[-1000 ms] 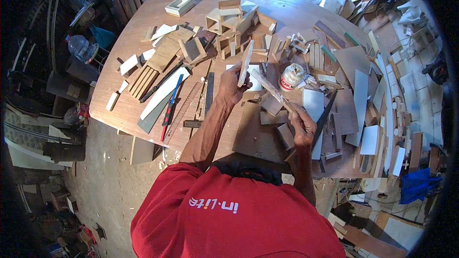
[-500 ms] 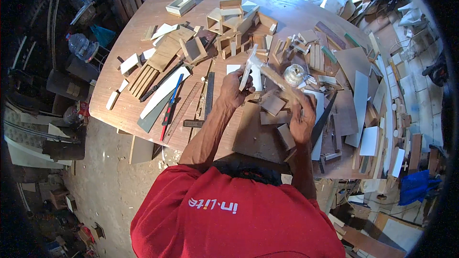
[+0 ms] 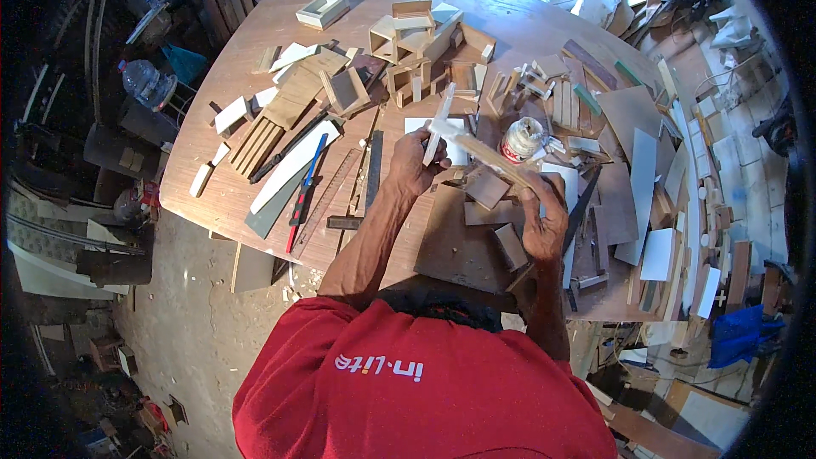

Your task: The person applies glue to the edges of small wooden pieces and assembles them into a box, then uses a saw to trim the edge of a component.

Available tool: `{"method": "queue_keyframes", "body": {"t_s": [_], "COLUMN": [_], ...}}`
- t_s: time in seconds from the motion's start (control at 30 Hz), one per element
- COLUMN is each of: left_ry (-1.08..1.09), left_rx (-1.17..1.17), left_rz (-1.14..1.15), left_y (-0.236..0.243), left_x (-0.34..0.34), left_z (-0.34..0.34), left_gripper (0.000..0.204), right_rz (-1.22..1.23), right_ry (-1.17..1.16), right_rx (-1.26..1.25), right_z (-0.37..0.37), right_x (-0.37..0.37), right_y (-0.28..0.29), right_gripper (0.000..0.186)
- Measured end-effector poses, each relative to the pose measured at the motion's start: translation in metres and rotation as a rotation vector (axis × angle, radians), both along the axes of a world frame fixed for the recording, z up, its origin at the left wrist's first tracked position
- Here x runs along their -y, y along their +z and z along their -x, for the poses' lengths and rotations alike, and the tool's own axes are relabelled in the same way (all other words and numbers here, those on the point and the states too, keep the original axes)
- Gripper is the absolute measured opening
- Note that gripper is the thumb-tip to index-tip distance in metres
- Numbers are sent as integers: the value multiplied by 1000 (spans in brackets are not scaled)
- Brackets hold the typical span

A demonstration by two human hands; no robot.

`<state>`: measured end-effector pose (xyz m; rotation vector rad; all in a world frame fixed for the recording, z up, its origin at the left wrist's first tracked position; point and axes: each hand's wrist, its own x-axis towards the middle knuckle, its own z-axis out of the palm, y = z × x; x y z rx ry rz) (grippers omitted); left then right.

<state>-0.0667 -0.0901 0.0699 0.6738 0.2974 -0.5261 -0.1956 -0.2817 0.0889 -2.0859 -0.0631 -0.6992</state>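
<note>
My left hand [image 3: 413, 167] grips a narrow, pale wooden strip [image 3: 444, 104] that stands tilted above the table. Between the fingers and thumb of my right hand [image 3: 545, 219] is a flat wooden stick [image 3: 495, 158]. The stick's far end is coated in something white, like glue, and meets the strip just above my left fingers. Just beyond the stick stands an open jar [image 3: 524, 138] with a whitish, smeared rim. A white panel piece [image 3: 456, 153] lies beneath the strip, and a brown board [image 3: 459, 242] lies between my forearms.
Small wooden boxes [image 3: 414, 38] cluster at the table's far middle. On the left lie a slatted wood piece [image 3: 255, 146], a red-and-blue cutter or saw [image 3: 306, 195], a ruler [image 3: 327, 200] and a hammer-like tool [image 3: 342, 223]. Offcuts [image 3: 616, 195] crowd the right side.
The right hand has shifted slightly right and toward me, and the stick's white end has slid down along the strip. The jar is now less hidden. The left hand has barely moved.
</note>
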Motion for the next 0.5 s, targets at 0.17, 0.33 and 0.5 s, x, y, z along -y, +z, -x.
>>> {"method": "queue_keyframes", "body": {"t_s": [0.17, 0.33, 0.5], "left_ry": [-83, -133, -102], "left_rx": [40, 82, 52], "left_rz": [7, -16, -46], "left_y": [-2, -3, -1], "left_x": [3, 1, -3], "left_z": [2, 7, 2], "left_gripper": [28, 30, 27], "right_rz": [165, 169, -98], "right_ry": [-128, -338, -126], "right_rx": [-7, -61, -112], "right_z": [-19, -47, -27], "right_x": [8, 17, 9], "right_y": [-2, -8, 9], "right_gripper": [23, 27, 31]}}
